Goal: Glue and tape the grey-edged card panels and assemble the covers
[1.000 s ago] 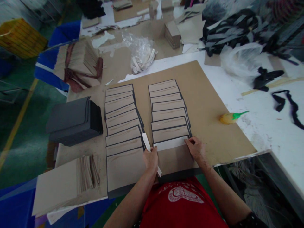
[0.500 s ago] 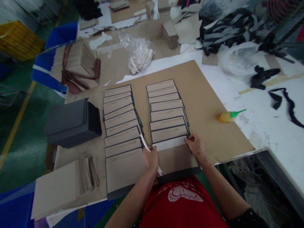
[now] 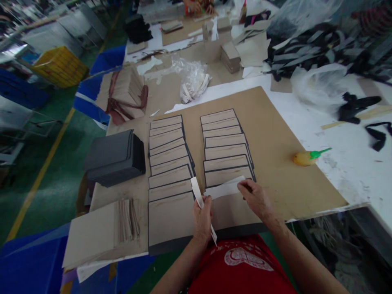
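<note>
My left hand (image 3: 202,216) is closed around a bundle of narrow white strips (image 3: 197,191), which slants out above and below the fist. Its thumb is by the left end of a wider white strip (image 3: 225,188) at the top of the nearest right-hand panel (image 3: 235,210). My right hand (image 3: 255,198) pinches that strip's right end, and its upper edge appears raised at an angle. The panel is beige board with dark edging, partly hidden by both hands. Beside it lies the front panel of the left column (image 3: 171,220).
More edged panels overlap in two columns on a brown board (image 3: 272,134). Left are a stack of dark sheets (image 3: 112,157), loose beige boards (image 3: 92,232) and a tied beige bundle (image 3: 128,92). A yellow bottle with green nozzle (image 3: 304,158) lies right. Another person's hands (image 3: 199,6) show at the far end.
The white strip lay flat along the panel's top; now its right part looks lifted and skewed. My right hand has curled more. The whole view has shifted, with things appearing further right and lower.
</note>
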The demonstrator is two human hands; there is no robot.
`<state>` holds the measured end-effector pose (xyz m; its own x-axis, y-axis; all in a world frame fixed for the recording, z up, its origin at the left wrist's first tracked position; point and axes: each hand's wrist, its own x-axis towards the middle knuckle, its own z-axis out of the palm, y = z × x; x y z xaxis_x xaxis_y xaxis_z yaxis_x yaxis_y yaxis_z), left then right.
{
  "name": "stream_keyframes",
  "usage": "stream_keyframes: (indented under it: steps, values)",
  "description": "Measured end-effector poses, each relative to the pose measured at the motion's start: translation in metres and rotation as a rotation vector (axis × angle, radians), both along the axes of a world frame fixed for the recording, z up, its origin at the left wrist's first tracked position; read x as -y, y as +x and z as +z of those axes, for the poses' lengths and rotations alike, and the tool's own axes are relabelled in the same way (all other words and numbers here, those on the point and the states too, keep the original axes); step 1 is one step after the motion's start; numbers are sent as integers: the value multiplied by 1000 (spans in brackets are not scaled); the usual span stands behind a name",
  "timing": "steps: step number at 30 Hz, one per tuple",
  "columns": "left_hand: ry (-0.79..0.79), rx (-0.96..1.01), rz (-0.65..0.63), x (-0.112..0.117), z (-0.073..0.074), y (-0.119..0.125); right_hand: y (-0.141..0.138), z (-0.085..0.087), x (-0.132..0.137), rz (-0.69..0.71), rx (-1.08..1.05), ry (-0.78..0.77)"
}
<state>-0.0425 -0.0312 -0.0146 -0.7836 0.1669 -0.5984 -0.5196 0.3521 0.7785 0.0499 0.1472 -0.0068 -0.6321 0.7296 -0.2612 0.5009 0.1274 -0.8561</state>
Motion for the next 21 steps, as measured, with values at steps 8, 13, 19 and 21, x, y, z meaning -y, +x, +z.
stream_keyframes:
  steps: [8,13,19,21]
  values:
    - [43,2,133,9,7,-13,15,-17,-31,-317,-35,-36]
    - [-4,39,45,10,-5,-8,26,-41,-50,-73,70,150]
    - [-3,52,-106,-5,-22,0,2,-56,-55,60,170,248]
    - [-4,48,-127,-8,-27,1,-3,-57,-57,83,199,251]
